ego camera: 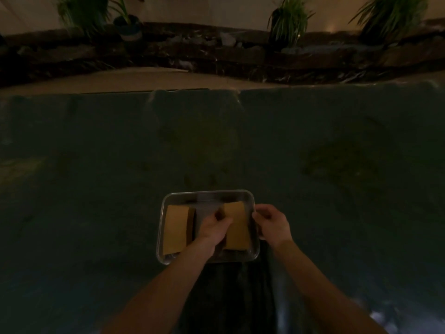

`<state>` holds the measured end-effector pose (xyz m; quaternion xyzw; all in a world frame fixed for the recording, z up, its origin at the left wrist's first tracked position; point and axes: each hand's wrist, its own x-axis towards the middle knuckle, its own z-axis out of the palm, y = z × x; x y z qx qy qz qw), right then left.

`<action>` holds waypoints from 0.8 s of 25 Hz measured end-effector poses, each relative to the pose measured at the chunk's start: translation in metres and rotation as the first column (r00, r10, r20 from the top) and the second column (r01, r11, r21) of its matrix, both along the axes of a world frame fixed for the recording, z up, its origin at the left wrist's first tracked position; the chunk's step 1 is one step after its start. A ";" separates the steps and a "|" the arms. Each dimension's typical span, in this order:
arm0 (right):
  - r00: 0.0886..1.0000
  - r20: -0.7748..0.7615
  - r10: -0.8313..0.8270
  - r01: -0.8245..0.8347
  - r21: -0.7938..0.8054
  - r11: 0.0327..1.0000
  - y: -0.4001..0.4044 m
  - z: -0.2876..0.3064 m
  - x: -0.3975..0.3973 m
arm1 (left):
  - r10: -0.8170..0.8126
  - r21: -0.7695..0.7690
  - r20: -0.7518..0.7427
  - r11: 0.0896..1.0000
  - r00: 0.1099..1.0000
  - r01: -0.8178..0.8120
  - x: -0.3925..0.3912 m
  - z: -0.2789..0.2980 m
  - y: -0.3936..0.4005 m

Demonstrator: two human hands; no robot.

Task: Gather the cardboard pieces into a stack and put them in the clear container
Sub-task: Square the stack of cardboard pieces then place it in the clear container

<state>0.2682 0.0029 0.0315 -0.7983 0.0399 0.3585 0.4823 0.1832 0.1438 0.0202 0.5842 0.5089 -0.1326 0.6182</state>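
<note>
A clear rectangular container (207, 194) sits on the dark green cloth near me. Inside it lie two tan cardboard stacks: one on the left (175, 229) and one on the right (237, 233). My left hand (213, 229) is inside the container, its fingers pinched on the left edge of the right cardboard stack. My right hand (273, 224) grips the container's right rim. The scene is dim.
The dark green cloth (96, 177) covers the whole table. A tan board (108, 79) lies beyond its far edge, then a dark stone ledge (216, 54) with several potted plants (289, 22). My dark-clothed lap (228, 297) is below the container.
</note>
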 end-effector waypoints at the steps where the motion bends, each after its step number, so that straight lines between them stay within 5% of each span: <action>1: 1.000 0.012 0.000 0.000 0.003 1.000 0.000 -0.003 0.000 | -0.010 0.006 -0.012 1.000 1.000 0.010 0.001 -0.003 -0.003; 7: 0.999 0.052 0.014 -0.015 0.015 1.000 0.000 -0.009 0.001 | -0.054 0.047 0.008 0.997 0.999 0.053 0.005 -0.014 -0.015; 17: 0.996 0.090 -0.013 0.008 0.051 0.999 0.001 -0.013 -0.002 | -0.178 0.314 0.034 0.936 0.983 0.159 0.007 -0.025 -0.024; 20: 0.995 0.102 -0.018 0.012 0.055 0.998 0.001 -0.013 -0.002 | -0.205 0.443 -0.060 0.871 0.977 0.210 0.011 -0.024 -0.030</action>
